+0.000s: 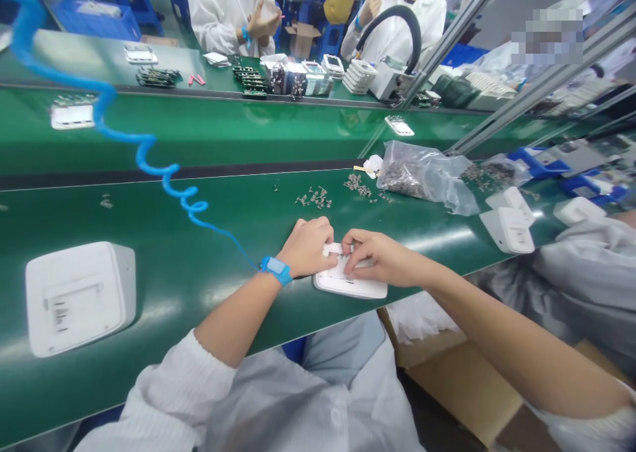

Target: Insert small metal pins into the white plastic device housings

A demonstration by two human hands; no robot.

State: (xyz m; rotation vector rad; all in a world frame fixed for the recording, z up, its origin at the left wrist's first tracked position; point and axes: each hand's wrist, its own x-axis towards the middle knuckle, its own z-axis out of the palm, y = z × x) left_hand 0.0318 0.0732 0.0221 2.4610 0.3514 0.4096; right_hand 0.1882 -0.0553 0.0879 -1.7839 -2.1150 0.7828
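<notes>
A white plastic housing (348,285) lies on the green table (199,306) near its front edge. My left hand (311,246) has its fingers curled over the housing's left top edge, gripping it. My right hand (375,256) is over the housing's right part, thumb and fingertips pinched down at its recess; whatever they hold is too small to make out. A blue wrist strap (276,270) with a coiled blue cord is on my left wrist. Small metal pieces (318,198) are scattered just beyond my hands.
A larger white housing (79,299) stands at the left. A clear plastic bag (422,173) of metal pieces lies behind at right, near white housings (514,230). Across the green conveyor (223,124), people in white handle parts. A cardboard box (462,379) is below the table edge.
</notes>
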